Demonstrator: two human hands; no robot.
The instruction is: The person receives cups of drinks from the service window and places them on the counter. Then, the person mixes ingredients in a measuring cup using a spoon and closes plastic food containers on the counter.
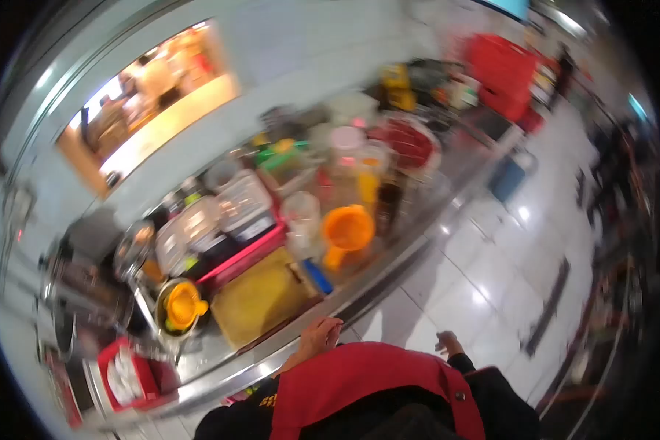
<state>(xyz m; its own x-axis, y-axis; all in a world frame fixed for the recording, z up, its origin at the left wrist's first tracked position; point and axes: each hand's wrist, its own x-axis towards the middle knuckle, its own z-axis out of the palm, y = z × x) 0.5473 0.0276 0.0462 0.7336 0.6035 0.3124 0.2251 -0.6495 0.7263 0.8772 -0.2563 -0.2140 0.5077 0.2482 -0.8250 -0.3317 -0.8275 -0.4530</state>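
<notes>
My left hand [320, 336] is at the front edge of the metal counter [389, 282], close to a yellow cutting board [260, 299]; I cannot tell whether it touches the edge. Its fingers are loosely bent and apart, with nothing in them. My right hand [449, 343] hangs over the tiled floor at my side, small and blurred, its fingers loosely apart and nothing visible in it. Past the board stands an orange plastic strainer or jug [347, 229], beside a blue-handled item [317, 277] whose kind is unclear.
A pink tray [243, 257] holds lidded containers. At left are a pot with an orange ladle-like cup [185, 306] and a red basket [128, 374]. Farther along sit a bowl of red food [407, 143] and a red crate [500, 73]. A dark strip [548, 308] lies on the floor.
</notes>
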